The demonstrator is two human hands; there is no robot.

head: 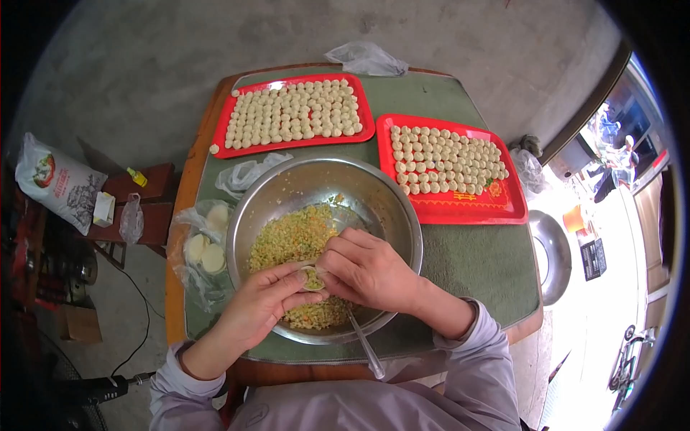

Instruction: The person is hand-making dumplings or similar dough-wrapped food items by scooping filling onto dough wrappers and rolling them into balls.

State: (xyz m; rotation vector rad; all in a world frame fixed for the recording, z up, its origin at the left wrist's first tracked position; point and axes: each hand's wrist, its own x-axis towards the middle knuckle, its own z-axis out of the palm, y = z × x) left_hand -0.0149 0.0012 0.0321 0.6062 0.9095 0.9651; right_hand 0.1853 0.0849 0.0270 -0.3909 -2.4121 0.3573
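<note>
Over a large stainless steel bowl point(377, 188), my left hand point(264, 301) cradles a small dough wrapper point(311, 280) with chopped filling inside. The fingers of my right hand point(369, 266) pinch the wrapper's edge, and its top is still apart, showing the greenish filling. Below both hands the bowl holds a finely chopped vegetable filling point(294, 237) with orange bits. A metal spoon point(365, 345) leans in the filling, its handle reaching over the bowl's near rim. Left of the bowl, several round dough wrappers point(213, 258) lie in a clear plastic bag point(186, 269).
Two red trays point(463, 213) point(291, 144) with rows of small filled dumplings point(291, 113) stand on the green-covered table point(474, 269). Plastic bags point(366, 58) lie at the far edge and behind the bowl. At left, a stool point(148, 186) bears a printed sack point(64, 183). People point(614, 151) are outside the doorway.
</note>
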